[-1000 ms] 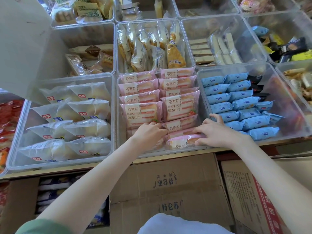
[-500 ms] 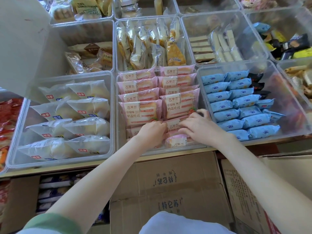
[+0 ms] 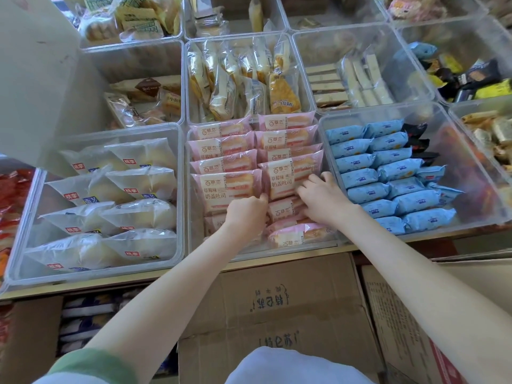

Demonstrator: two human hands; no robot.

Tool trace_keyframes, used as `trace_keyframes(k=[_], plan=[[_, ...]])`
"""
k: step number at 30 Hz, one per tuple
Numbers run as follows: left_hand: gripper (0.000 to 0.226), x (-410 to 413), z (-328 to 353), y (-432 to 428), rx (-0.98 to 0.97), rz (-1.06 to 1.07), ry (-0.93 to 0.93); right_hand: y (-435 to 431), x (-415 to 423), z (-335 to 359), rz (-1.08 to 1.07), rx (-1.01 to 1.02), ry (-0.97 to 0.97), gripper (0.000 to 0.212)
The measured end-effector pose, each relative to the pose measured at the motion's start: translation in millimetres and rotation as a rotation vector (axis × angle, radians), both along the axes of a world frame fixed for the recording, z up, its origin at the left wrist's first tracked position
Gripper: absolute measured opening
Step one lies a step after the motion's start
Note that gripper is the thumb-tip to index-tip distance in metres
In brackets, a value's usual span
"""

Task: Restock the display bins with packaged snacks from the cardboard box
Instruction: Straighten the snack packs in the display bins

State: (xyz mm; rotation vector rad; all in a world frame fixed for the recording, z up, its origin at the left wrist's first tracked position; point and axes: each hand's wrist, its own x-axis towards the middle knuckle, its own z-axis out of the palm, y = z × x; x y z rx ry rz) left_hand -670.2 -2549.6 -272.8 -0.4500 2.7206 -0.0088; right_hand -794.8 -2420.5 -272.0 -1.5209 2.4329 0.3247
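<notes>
we see right hand (image 3: pixel 324 200) now farther up bin (image 3: pixel 186 206), fingers spread flat on upright pink packet (image 3: pixel 291 176); left hand (image 3: pixel 246 214) stays, curled at packet's near corner, grip unclear.

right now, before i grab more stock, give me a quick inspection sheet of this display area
surface: shelf edge carries clear bins side by side
job's things: pink packets stacked in two rows in the middle bin; cardboard box below the shelf front
clutter: white packets left of it, blue packets right of it
grippers: left hand curled against a pink packet, grip hidden; right hand with fingers laid on the right row
cables: nothing seen
surroundings: further bins of wrapped snacks behind; second carton at the right
</notes>
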Motion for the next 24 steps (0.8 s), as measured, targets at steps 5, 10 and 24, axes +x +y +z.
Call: trace_keyframes(k=[5, 10, 24], plan=[[0.032, -14.5, -4.6, 0.7, -0.068, -0.073, -0.026, 1.0, -3.5, -1.9, -0.007, 0.041, -0.051, 0.044], [0.032, -14.7, -1.3, -2.8, -0.024, -0.107, -0.039, 2.1, -7.3, -1.0, 0.005, 0.075, -0.066, 0.044], [0.033, -17.9, 6.4, -10.8, 0.364, 0.151, 0.117, 2.7, -16.0, 0.6, -0.043, 0.0, -0.129, 0.042]])
